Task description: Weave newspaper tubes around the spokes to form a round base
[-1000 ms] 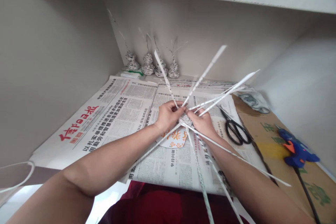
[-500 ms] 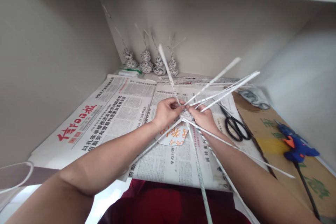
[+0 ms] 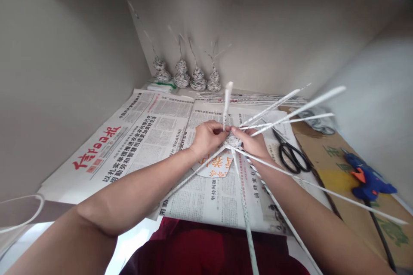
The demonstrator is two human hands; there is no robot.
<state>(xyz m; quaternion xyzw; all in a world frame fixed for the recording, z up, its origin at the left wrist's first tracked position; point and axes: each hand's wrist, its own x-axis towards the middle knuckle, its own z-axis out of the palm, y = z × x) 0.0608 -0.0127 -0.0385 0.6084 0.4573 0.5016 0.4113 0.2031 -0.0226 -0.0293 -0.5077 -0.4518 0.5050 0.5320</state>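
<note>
Between my hands is a small woven piece of rolled newspaper, with several long paper strips radiating from it. My left hand pinches its left side, close to an upright paper strip. My right hand grips the other side, thumb on top, with several strips fanning out beyond the fingers to the upper right. Other strips, such as a greenish paper strip, run down toward my lap. Under the weaving lies a pale round card with orange characters, partly covered by my left hand and a strip.
Newspaper sheets cover the table. Black-handled scissors lie at the right, beside cardboard bearing a blue glue gun. Several woven paper gourds stand along the back wall, near a bundle of paper sticks.
The strips above my hands have swung to the right, and the upright one now stands nearly vertical. Both hands keep their pinch on the woven piece. The view has shifted slightly.
</note>
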